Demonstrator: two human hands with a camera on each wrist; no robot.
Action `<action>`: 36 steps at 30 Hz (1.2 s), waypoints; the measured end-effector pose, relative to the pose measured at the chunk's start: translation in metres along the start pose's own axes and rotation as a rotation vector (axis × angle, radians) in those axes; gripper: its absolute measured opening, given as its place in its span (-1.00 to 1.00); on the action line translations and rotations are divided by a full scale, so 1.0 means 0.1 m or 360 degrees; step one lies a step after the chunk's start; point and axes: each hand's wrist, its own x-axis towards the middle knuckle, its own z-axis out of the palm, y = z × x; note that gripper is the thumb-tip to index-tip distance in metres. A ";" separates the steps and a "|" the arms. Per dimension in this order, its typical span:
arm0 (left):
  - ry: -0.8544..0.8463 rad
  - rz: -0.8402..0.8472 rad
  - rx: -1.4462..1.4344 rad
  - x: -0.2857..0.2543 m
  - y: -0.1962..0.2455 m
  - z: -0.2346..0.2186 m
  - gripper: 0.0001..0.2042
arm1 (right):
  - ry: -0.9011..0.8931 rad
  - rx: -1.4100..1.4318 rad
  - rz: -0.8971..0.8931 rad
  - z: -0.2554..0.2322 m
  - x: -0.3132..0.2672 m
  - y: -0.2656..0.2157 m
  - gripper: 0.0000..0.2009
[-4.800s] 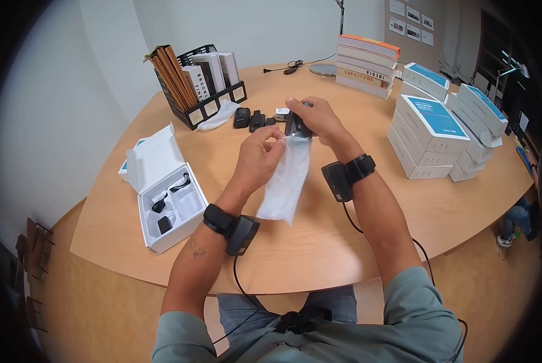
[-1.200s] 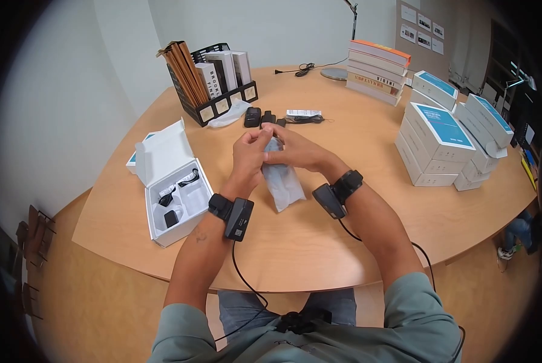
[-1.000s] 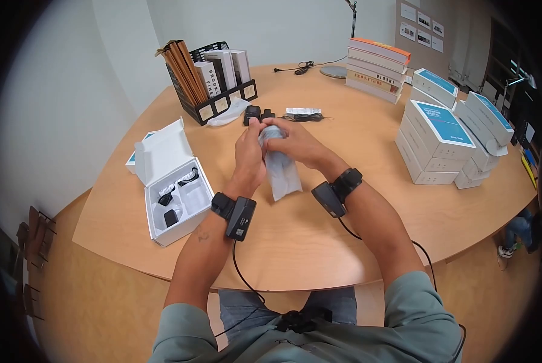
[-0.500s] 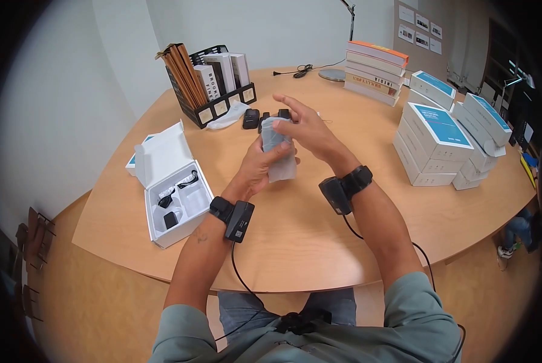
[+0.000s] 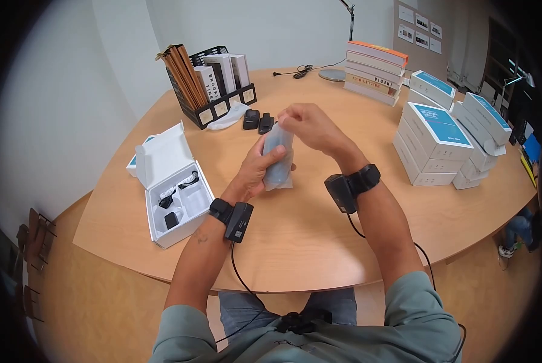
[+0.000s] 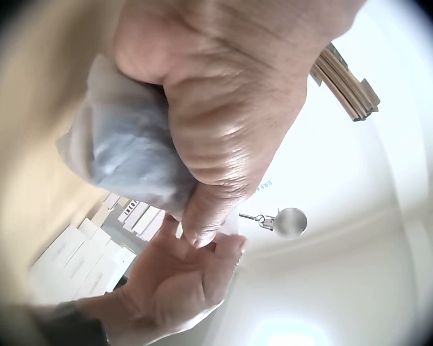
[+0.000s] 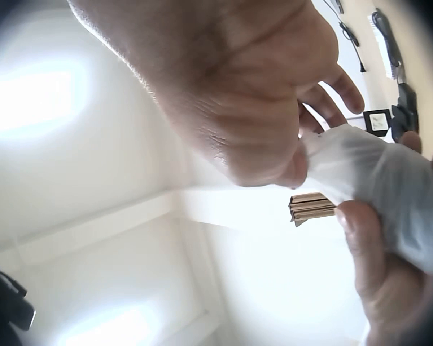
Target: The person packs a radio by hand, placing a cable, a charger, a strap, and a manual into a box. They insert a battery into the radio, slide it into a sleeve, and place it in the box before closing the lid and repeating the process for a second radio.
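My left hand (image 5: 256, 170) grips the frosted pouch (image 5: 279, 164); my right hand (image 5: 317, 130) pinches its top. Only the head view shows the open box (image 5: 193, 198) toward the worktop's (image 5: 307, 242) left edge.

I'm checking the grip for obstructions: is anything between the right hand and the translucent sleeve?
Nothing visible: the right hand directly pinches one end of the translucent sleeve, and the left hand grips it farther along.
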 end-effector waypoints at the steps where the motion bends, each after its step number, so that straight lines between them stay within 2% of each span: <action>1: 0.0043 -0.0052 0.0040 -0.04 0.01 0.02 -0.38 | -0.0001 0.0001 0.0000 0.00 0.00 -0.02 -0.77; 3: 0.0082 -0.0102 0.0081 -0.05 0.02 0.00 -0.37 | 0.0232 -0.0249 -0.0067 -0.01 0.01 -0.06 -0.71; 5: -0.0115 -0.0306 -0.0101 -0.04 -0.03 -0.06 -0.37 | 0.0257 -0.0224 -0.0134 0.02 0.02 -0.04 -0.70; 7: -0.0138 -0.0356 -0.0266 -0.04 -0.08 -0.06 -0.35 | 0.0275 -0.0197 -0.0204 0.03 0.05 0.01 -0.68; 9: -0.0153 -0.0401 -0.0433 -0.06 -0.09 -0.07 -0.34 | 0.0431 0.0234 -0.0220 0.00 0.09 0.07 -0.68; 10: -0.0199 -0.0459 -0.0505 -0.08 -0.07 -0.06 -0.34 | 0.0427 0.0233 -0.0223 -0.04 0.07 0.02 -0.68; 12: -0.0244 -0.0518 -0.0578 -0.08 -0.05 -0.06 -0.33 | 0.0245 0.0497 -0.0059 -0.14 -0.02 -0.14 -0.60; 13: -0.0363 -0.0510 -0.0759 -0.05 -0.04 -0.06 -0.34 | 0.0246 0.0497 -0.0059 -0.19 -0.04 -0.07 -0.60; 14: -0.0483 -0.0502 -0.0938 -0.03 -0.03 -0.06 -0.34 | -0.0003 0.0532 -0.0140 -0.25 -0.05 0.02 -0.55; 15: -0.0484 -0.0503 -0.0938 -0.02 -0.03 -0.05 -0.34 | -0.0252 0.0564 -0.0219 -0.28 -0.05 0.10 -0.49; 16: -0.0515 -0.0457 -0.0954 -0.01 -0.02 -0.04 -0.35 | -0.0251 0.0564 -0.0220 -0.28 -0.07 0.09 -0.49; 18: -0.0540 -0.0412 -0.0970 -0.02 -0.01 -0.03 -0.35 | -0.0609 0.0643 -0.0145 -0.25 -0.09 0.09 -0.55; 22: -0.0410 -0.0452 -0.0839 -0.03 -0.01 -0.03 -0.37 | -0.0734 0.0420 -0.0045 -0.10 -0.02 0.14 -0.67; 24: -0.0377 -0.0455 -0.0790 -0.03 0.03 -0.03 -0.37 | -0.0405 0.0404 0.0013 -0.01 -0.02 0.10 -0.75; 25: -0.0283 -0.0392 -0.0595 -0.05 0.04 0.00 -0.37 | -0.0414 0.0413 0.0011 0.01 -0.02 0.08 -0.75; 27: -0.0104 -0.0228 -0.0056 -0.19 0.25 0.14 -0.33 | -0.0212 0.0234 0.0122 0.05 -0.02 0.00 -0.76; 28: -0.0071 -0.0220 -0.0055 -0.22 0.30 0.16 -0.33 | -0.0243 0.0245 0.0116 0.08 -0.03 -0.03 -0.76; 30: 0.0080 0.0206 0.0916 -0.20 0.38 0.19 -0.32 | -0.0206 0.0579 0.0145 0.14 -0.03 -0.08 -0.75; 31: 0.0126 0.0225 0.0908 -0.23 0.46 0.22 -0.22 | -0.0214 0.0766 0.0111 0.21 0.01 -0.03 -0.74; 32: 0.0174 0.0222 0.0922 -0.31 0.55 0.25 -0.22 | -0.0259 0.0788 0.0105 0.25 0.03 -0.04 -0.74; 34: 0.0189 0.0253 0.1101 -0.46 0.73 0.30 -0.11 | -0.0089 0.0917 0.0172 0.32 0.07 -0.13 -0.78; 35: 0.0166 0.0339 0.1084 -0.53 0.79 0.32 -0.12 | -0.0008 0.0709 0.0200 0.41 0.02 -0.31 -0.81; 36: 0.0187 0.0343 0.1093 -0.58 0.81 0.25 -0.12 | -0.0029 0.0715 0.0191 0.51 0.07 -0.26 -0.81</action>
